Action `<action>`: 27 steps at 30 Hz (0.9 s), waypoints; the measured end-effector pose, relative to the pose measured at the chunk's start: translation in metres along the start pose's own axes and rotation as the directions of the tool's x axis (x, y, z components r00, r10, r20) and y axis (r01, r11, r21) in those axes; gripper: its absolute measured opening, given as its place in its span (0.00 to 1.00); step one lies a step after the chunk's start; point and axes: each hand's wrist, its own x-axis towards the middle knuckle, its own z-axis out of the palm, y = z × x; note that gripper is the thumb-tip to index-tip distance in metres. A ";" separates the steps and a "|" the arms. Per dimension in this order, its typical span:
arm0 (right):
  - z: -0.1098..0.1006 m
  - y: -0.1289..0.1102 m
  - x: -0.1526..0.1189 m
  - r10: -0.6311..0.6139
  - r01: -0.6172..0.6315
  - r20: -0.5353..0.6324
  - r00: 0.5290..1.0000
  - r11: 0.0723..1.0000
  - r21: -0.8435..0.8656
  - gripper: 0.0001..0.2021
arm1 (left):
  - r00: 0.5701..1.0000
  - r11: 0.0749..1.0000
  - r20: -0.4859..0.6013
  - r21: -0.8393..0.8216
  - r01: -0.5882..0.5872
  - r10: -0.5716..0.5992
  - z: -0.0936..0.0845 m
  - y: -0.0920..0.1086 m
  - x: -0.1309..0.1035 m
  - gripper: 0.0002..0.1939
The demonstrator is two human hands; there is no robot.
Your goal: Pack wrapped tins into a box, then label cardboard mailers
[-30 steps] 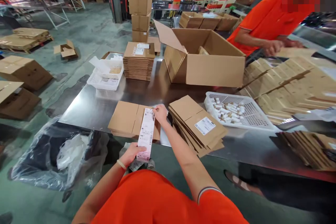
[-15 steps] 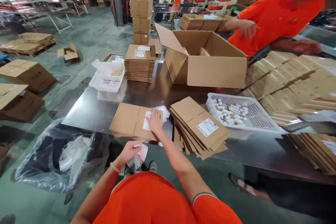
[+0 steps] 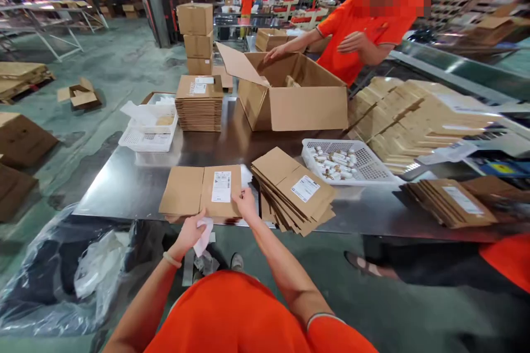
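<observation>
A stack of flat cardboard (image 3: 182,190) lies at the table's front edge, with a white label (image 3: 221,186) on its top sheet. My left hand (image 3: 192,233) is closed on a crumpled white paper (image 3: 203,236) at the stack's front edge. At the stack's right edge, my right hand (image 3: 245,204) has its fingers drawn together on the cardboard. Just to the right lies a fanned pile of labelled flat cardboard (image 3: 292,185). Some white paper (image 3: 245,175) shows between the two piles.
A white basket of small bottles (image 3: 372,168) stands right, a large open carton (image 3: 308,108) behind. White baskets (image 3: 148,139) and a cardboard stack (image 3: 199,110) are back left. A person (image 3: 360,33) reaches to the carton. A plastic-lined bin (image 3: 45,287) is lower left.
The view has turned right. My right hand has slid off the label to the cardboard's right edge. My left hand has come up to the front edge. The other person's hand has reached the carton.
</observation>
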 end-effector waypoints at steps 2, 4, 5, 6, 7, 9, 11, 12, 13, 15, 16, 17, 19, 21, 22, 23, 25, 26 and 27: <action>-0.030 0.004 0.011 0.015 -0.006 -0.094 0.995 0.996 0.093 0.18 | 0.997 0.977 0.005 -0.202 -0.072 0.075 -0.002 -0.009 -0.005 0.25; -0.080 0.013 0.024 0.073 -0.029 -0.305 0.949 0.989 0.145 0.21 | 0.996 0.960 0.001 -0.269 -0.083 0.086 -0.002 -0.017 -0.014 0.22; -0.108 0.018 0.029 0.118 -0.061 -0.422 0.899 0.987 0.146 0.23 | 0.998 0.951 -0.008 -0.303 -0.066 0.067 -0.001 -0.019 -0.020 0.22; -0.136 0.022 0.033 0.138 -0.082 -0.483 0.865 0.987 0.136 0.24 | 0.999 0.943 -0.006 -0.331 -0.045 0.045 0.000 -0.020 -0.027 0.23; -0.161 0.025 0.034 0.148 -0.102 -0.524 0.839 0.988 0.116 0.26 | 0.999 0.933 0.011 -0.358 -0.025 0.031 0.002 -0.018 -0.033 0.24; -0.190 0.024 0.028 0.106 -0.120 -0.593 0.798 0.993 0.015 0.30 | 0.997 0.914 0.073 -0.405 0.003 0.029 0.006 -0.011 -0.046 0.28; -0.183 0.018 0.007 -0.019 -0.063 -0.536 0.844 0.989 -0.135 0.32 | 0.994 0.899 0.105 -0.438 0.007 0.043 0.010 0.002 -0.055 0.33; -0.166 0.014 -0.008 -0.089 0.013 -0.403 0.911 0.982 -0.189 0.32 | 0.994 0.890 0.098 -0.455 0.003 0.046 0.011 0.009 -0.058 0.34; -0.143 0.010 -0.025 -0.146 0.110 -0.184 0.972 0.976 -0.190 0.29 | 0.996 0.878 0.079 -0.478 -0.002 0.045 0.012 0.015 -0.060 0.35; -0.089 0.004 -0.062 -0.229 0.241 0.459 0.858 0.970 0.033 0.25 | 1.000 0.836 0.010 -0.548 -0.008 0.016 0.010 0.021 -0.059 0.37; -0.063 0.003 -0.079 -0.252 0.209 0.683 0.686 0.967 0.147 0.23 | 0.999 0.805 -0.040 -0.593 -0.012 -0.014 0.007 0.021 -0.058 0.39; -0.040 0.002 -0.094 -0.243 0.141 0.781 0.575 0.970 0.199 0.18 | 0.993 0.769 -0.106 -0.639 -0.023 -0.059 0.004 0.019 -0.055 0.41; -0.010 0.004 -0.113 -0.200 0.008 0.850 0.487 0.974 0.224 0.15 | 0.946 0.693 -0.255 -0.720 -0.047 -0.200 -0.005 0.011 -0.049 0.42; 0.003 0.004 -0.120 -0.152 -0.072 0.800 0.580 0.969 0.236 0.13 | 0.865 0.623 -0.329 -0.782 -0.025 -0.378 -0.012 0.001 -0.046 0.39; 0.005 0.003 -0.119 -0.144 -0.090 0.756 0.638 0.961 0.260 0.13 | 0.838 0.586 -0.315 -0.810 0.008 -0.446 -0.013 -0.004 -0.046 0.37; 0.006 0.000 -0.118 -0.142 -0.101 0.713 0.687 0.953 0.287 0.16 | 0.831 0.547 -0.267 -0.835 0.053 -0.488 -0.012 -0.007 -0.047 0.35; 0.007 -0.006 -0.113 -0.142 -0.108 0.663 0.735 0.941 0.322 0.23 | 0.868 0.490 -0.133 -0.860 0.138 -0.478 -0.004 -0.010 -0.053 0.35; 0.008 -0.009 -0.111 -0.143 -0.108 0.656 0.741 0.939 0.326 0.24 | 0.898 0.494 -0.085 -0.855 0.156 -0.431 0.001 -0.009 -0.056 0.36; 0.008 -0.012 -0.109 -0.144 -0.104 0.656 0.741 0.940 0.324 0.23 | 0.926 0.524 -0.061 -0.837 0.156 -0.373 0.006 -0.007 -0.059 0.37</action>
